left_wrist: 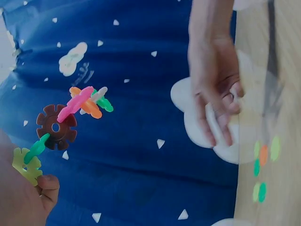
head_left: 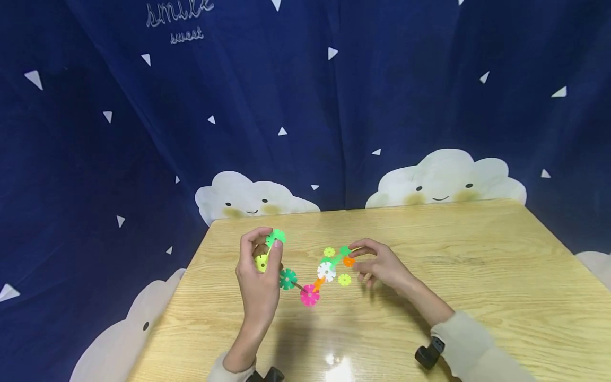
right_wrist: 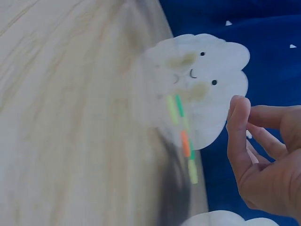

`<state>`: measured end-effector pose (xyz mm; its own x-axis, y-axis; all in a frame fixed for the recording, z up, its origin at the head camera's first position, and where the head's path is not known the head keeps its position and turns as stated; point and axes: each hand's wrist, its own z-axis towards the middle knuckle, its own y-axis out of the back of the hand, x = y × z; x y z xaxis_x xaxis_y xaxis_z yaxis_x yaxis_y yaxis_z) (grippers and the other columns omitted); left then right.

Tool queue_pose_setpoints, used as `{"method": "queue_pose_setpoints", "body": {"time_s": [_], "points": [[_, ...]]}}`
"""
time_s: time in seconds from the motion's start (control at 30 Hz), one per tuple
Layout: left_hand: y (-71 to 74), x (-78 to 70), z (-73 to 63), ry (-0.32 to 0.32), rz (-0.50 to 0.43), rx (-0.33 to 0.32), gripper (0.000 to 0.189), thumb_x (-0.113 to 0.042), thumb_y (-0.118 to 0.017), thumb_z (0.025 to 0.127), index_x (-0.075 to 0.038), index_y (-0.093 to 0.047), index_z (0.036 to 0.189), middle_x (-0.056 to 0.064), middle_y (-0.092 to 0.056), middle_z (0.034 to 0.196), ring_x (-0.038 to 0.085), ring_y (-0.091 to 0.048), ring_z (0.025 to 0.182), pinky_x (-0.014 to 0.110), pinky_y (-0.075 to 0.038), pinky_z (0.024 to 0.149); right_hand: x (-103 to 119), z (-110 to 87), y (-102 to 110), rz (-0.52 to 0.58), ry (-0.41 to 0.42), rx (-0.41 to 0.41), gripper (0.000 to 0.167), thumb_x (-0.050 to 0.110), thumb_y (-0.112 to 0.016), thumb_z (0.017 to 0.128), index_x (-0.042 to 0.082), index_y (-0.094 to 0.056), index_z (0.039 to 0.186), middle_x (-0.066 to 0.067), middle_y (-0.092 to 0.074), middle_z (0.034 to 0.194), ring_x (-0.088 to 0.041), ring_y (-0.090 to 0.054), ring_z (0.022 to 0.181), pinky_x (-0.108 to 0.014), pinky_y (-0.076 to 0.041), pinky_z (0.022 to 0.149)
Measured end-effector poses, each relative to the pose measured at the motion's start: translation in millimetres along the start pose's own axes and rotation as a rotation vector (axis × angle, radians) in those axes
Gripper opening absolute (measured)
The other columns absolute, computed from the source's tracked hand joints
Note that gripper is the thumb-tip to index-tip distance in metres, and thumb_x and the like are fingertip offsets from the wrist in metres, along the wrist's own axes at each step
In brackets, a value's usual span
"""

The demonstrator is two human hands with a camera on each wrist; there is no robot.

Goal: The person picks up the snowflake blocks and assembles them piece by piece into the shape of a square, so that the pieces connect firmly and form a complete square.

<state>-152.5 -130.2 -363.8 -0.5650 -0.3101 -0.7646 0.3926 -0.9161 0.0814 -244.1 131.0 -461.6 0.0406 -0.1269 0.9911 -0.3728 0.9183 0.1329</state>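
Observation:
My left hand grips one end of a chain of interlocking notched plastic discs. A light green disc shows at the fingertips, with a yellow disc beside the palm. From there the chain runs through a green disc, a brown disc, a pink disc, an orange disc, a white disc and another green disc at the far end. My right hand hovers over the table with loosely bent fingers and nothing between them.
Several loose discs lie on the wooden table, among them an orange disc and a yellow disc near my right hand. A dark blue curtain with white clouds hangs behind the table's back edge.

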Motion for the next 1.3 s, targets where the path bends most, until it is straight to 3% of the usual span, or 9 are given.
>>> {"method": "queue_pose_setpoints", "body": {"time_s": [0.27, 0.5, 0.7, 0.9, 1.07, 1.17, 1.3], "points": [[15.6, 1.1, 8.3, 0.029, 0.001, -0.075, 0.026, -0.011, -0.062, 0.103, -0.002, -0.057, 0.127, 0.004, -0.061, 0.103, 0.019, -0.058, 0.065, 0.022, -0.050, 0.058, -20, 3.6, -5, 0.027, -0.029, 0.069, 0.049, -0.006, -0.064, 0.095, -0.002, -0.050, 0.142, -0.030, -0.051, 0.142, -0.023, -0.066, 0.069, -0.025, -0.053, 0.050], [21.7, 2.1, 11.9, 0.053, 0.021, -0.125, 0.027, -0.011, -0.061, 0.103, -0.001, -0.056, 0.128, 0.004, -0.062, 0.108, 0.019, -0.058, 0.065, 0.023, -0.051, 0.061, -30, 5.6, -15, -0.027, -0.029, 0.165, 0.056, -0.009, -0.066, 0.092, 0.000, -0.052, 0.145, -0.027, -0.049, 0.148, -0.018, -0.062, 0.063, -0.027, -0.053, 0.047], [24.9, 2.5, 13.0, 0.085, 0.015, -0.151, 0.028, -0.009, -0.060, 0.102, -0.001, -0.055, 0.128, 0.003, -0.062, 0.115, 0.018, -0.059, 0.068, 0.022, -0.053, 0.062, -33, 7.9, -20, -0.098, 0.012, 0.199, 0.054, -0.012, -0.067, 0.090, -0.001, -0.057, 0.141, -0.027, -0.054, 0.143, -0.019, -0.062, 0.059, -0.029, -0.052, 0.043], [25.0, 3.4, 12.3, 0.090, 0.011, -0.147, 0.029, -0.008, -0.060, 0.101, 0.000, -0.055, 0.128, 0.003, -0.063, 0.113, 0.015, -0.059, 0.072, 0.021, -0.053, 0.062, -34, 8.3, -22, -0.187, 0.062, 0.220, 0.050, -0.018, -0.061, 0.087, -0.003, -0.061, 0.135, -0.028, -0.055, 0.126, -0.016, -0.058, 0.054, -0.025, -0.047, 0.041], [23.9, 2.6, 12.4, 0.085, 0.001, -0.137, 0.029, -0.007, -0.060, 0.101, 0.000, -0.055, 0.128, 0.004, -0.062, 0.112, 0.017, -0.059, 0.070, 0.022, -0.053, 0.062, -31, 8.1, -22, -0.340, 0.115, 0.219, 0.050, -0.024, -0.053, 0.084, -0.002, -0.066, 0.126, -0.023, -0.060, 0.117, -0.008, -0.046, 0.045, -0.020, -0.039, 0.041], [23.4, 2.6, 12.2, 0.080, 0.000, -0.126, 0.029, -0.007, -0.060, 0.101, 0.000, -0.054, 0.128, 0.005, -0.062, 0.112, 0.018, -0.059, 0.069, 0.022, -0.052, 0.061, -28, 7.2, -21, -0.406, 0.126, 0.187, 0.048, -0.025, -0.055, 0.084, -0.002, -0.067, 0.124, -0.021, -0.062, 0.111, -0.007, -0.045, 0.044, -0.019, -0.038, 0.041], [22.6, 3.1, 11.3, 0.081, -0.006, -0.105, 0.028, -0.007, -0.060, 0.101, 0.000, -0.054, 0.128, 0.005, -0.062, 0.109, 0.018, -0.058, 0.066, 0.022, -0.052, 0.059, -25, 4.4, -13, -0.402, 0.098, 0.159, 0.036, -0.021, -0.060, 0.088, -0.004, -0.069, 0.118, -0.017, -0.057, 0.099, -0.011, -0.048, 0.051, -0.019, -0.036, 0.043]]}}
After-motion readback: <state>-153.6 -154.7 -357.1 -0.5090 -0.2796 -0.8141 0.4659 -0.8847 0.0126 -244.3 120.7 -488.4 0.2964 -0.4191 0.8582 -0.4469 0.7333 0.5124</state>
